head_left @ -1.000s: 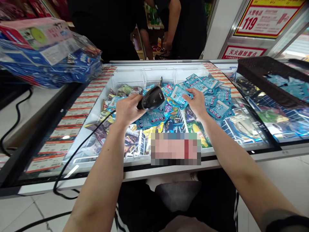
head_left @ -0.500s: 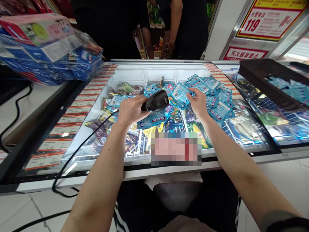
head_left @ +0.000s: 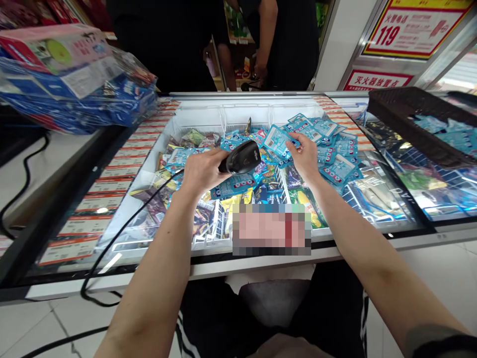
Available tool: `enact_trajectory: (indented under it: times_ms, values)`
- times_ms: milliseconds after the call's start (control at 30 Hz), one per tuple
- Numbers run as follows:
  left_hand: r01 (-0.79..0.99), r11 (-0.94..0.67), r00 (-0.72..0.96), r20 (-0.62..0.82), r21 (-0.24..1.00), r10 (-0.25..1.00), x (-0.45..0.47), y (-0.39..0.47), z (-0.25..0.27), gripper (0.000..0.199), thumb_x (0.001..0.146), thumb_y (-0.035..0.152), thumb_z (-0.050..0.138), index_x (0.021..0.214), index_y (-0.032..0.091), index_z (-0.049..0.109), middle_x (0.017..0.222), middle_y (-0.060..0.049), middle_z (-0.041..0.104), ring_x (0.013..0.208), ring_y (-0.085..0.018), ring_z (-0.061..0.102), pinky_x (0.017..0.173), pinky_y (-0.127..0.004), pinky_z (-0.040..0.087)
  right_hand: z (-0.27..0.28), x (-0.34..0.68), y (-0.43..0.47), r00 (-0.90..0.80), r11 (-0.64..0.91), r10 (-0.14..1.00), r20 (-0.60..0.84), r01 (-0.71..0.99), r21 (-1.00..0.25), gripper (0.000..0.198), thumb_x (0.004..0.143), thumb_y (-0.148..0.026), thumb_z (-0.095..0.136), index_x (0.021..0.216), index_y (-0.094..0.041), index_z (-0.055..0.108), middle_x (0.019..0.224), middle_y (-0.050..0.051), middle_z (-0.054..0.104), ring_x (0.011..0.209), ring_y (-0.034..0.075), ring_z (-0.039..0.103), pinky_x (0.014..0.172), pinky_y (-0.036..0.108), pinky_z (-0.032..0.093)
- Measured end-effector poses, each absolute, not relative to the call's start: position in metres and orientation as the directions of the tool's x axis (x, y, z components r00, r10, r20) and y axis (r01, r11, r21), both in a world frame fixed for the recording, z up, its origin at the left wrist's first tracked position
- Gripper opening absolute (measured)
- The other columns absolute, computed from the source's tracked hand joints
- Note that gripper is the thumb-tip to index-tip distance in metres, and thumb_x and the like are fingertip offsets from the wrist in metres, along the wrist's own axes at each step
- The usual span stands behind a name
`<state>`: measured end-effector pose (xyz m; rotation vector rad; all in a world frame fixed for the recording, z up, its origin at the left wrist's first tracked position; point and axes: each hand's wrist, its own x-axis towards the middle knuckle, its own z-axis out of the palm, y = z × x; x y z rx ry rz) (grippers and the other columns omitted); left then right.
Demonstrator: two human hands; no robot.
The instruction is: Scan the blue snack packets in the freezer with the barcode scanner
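My left hand point(head_left: 203, 171) is wrapped round the handle of a black barcode scanner point(head_left: 244, 158), whose head points right. A black cable trails from it down to the left. Between thumb and fingers, my right hand point(head_left: 303, 154) pinches the edge of a blue packet point(head_left: 278, 140) with a white barcode label facing up. Several like blue packets point(head_left: 341, 166) lie heaped to the right of that hand, and more lie beneath the scanner. Under them, a chest freezer point(head_left: 186, 115) holds wire baskets with packaged goods in many colours.
Plastic-wrapped boxes point(head_left: 82, 74) are stacked at the freezer's left. A dark brown basket point(head_left: 417, 132) with blue packets stands on the right. Price labels point(head_left: 104, 184) line the glass. Two people in black point(head_left: 167, 44) stand beyond the far edge. A pixelated patch covers the near edge.
The packet in my right hand has tilted slightly and shifted a little left. Both hands otherwise keep their places and grips; the camera view has moved slightly.
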<state>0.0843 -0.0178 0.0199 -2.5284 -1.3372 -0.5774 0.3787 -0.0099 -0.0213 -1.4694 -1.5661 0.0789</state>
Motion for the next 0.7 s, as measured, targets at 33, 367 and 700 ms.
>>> enact_trajectory:
  times_ms: [33,367,700]
  values:
    - [0.828,-0.56,0.507,0.444,-0.015,0.739,0.084,-0.018,0.02,0.03,0.076,0.038,0.058,0.101,0.023,0.065,0.094,-0.004,0.07,0.082,-0.021,0.065,0.062,-0.028,0.041,-0.021,0.378,-0.01,0.176,0.279,0.8,0.574,0.738,-0.615,0.047,0.09,-0.056,0.039,0.113,-0.021,0.061,0.1,0.006,0.067,0.067,0.017,0.057,0.075,0.037,0.05]
    - [0.835,-0.55,0.49,0.447,0.006,0.748,0.084,-0.019,0.018,0.029,0.077,0.037,0.058,0.101,0.023,0.065,0.095,-0.004,0.07,0.084,-0.021,0.064,0.064,-0.029,0.041,-0.019,0.375,-0.014,0.181,0.284,0.786,0.592,0.744,-0.605,0.043,0.089,-0.056,0.043,0.11,-0.022,0.062,0.095,0.006,0.068,0.065,0.017,0.056,0.072,0.035,0.05]
    - [0.86,-0.508,0.435,0.465,0.038,0.771,0.081,-0.021,0.023,0.03,0.079,0.036,0.055,0.105,0.024,0.063,0.097,-0.004,0.069,0.089,-0.024,0.064,0.066,-0.03,0.041,-0.023,0.39,-0.009,0.249,0.208,0.757,0.604,0.785,-0.584,0.042,0.091,-0.052,0.038,0.115,-0.022,0.056,0.112,0.01,0.064,0.092,0.023,0.06,0.084,0.041,0.047]
